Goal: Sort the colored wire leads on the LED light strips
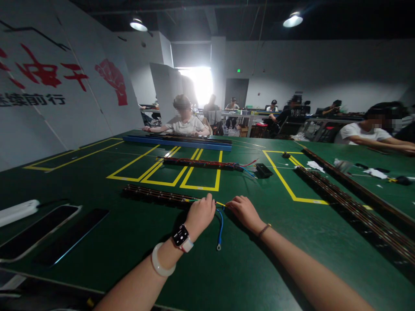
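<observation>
My left hand [201,212], with a watch and a pale bangle on the wrist, is closed around a yellow wire [220,204] at the right end of a long dark-brown strip bundle [155,193]. My right hand [244,211] pinches the same wire a short way to the right, its fingertips partly hidden. From between the hands a blue wire [221,226] curves down toward me and ends in a metal ring terminal [218,247] lying on the table. A bit of green shows where the wires leave the bundle, just left of my left hand.
A second bundle [201,163] with red and blue wires lies beyond, beside a black box [263,170]. Long bundles [350,198] run along the right. Phone-like slabs [73,235] lie at left. Yellow tape marks the green table [259,268]. A person [184,121] sits across, behind a blue tray [181,143].
</observation>
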The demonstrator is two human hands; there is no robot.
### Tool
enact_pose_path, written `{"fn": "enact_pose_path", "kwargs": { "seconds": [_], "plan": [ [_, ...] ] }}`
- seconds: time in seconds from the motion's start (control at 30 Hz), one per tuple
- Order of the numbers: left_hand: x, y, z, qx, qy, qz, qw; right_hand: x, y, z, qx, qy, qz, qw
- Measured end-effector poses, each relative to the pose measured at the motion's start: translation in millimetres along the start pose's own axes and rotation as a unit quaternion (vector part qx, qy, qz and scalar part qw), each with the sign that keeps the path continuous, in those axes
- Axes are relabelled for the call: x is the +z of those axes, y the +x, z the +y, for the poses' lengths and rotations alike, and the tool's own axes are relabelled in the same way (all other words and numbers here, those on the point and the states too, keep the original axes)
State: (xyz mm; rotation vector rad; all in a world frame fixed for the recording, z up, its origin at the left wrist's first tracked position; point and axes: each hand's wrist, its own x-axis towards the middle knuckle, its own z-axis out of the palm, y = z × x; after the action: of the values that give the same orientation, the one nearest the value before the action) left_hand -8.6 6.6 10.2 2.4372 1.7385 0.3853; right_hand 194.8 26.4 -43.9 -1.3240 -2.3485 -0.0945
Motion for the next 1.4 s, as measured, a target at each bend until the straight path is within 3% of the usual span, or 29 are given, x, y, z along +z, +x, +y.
{"fn": "enact_pose_path", "kwargs": {
  "seconds": [0.2,0.33,0.6,0.83,0.97,1.1,1.3,1.4],
  "plan": [
    [6.7,-1.4,1.1,0.125,0.03,0.068,0.989,-1.3,0.3,-0.6,0.002,0.003,-0.005,1.0],
    [12.1,-5.0,6.1,0.214,0.064,0.083,0.971,-2.7,1.0,-1.9,0.0,0.001,-0.007,1.0],
    [15.4,-8.1,6.4,0.294,0.058,0.099,0.949,1.0,1.3,1.3,-0.002,0.001,-0.011,1.0],
    [8.4,-13.4,15.4,0.253,-0.005,0.024,0.967,0.6,1.6,1.2,0.002,0.013,-0.009,1.0],
    [8.4,-12.6,15.8,0.159,-0.024,-0.047,0.986,-1.2,0.8,-0.4,0.01,0.02,0.004,1.0],
    [9.7,-11.4,15.4,0.079,-0.031,-0.073,0.994,-6.0,1.5,-3.4,0.02,0.037,-0.008,0.999],
    [13.3,-10.6,14.8,0.02,-0.128,-0.067,0.989,-11.5,4.0,-8.5,0.064,0.143,-0.069,0.985],
    [17.9,-7.9,13.3,-0.012,-0.233,-0.114,0.966,-10.1,4.9,-9.1,0.08,0.15,-0.098,0.981]
  ]
}}
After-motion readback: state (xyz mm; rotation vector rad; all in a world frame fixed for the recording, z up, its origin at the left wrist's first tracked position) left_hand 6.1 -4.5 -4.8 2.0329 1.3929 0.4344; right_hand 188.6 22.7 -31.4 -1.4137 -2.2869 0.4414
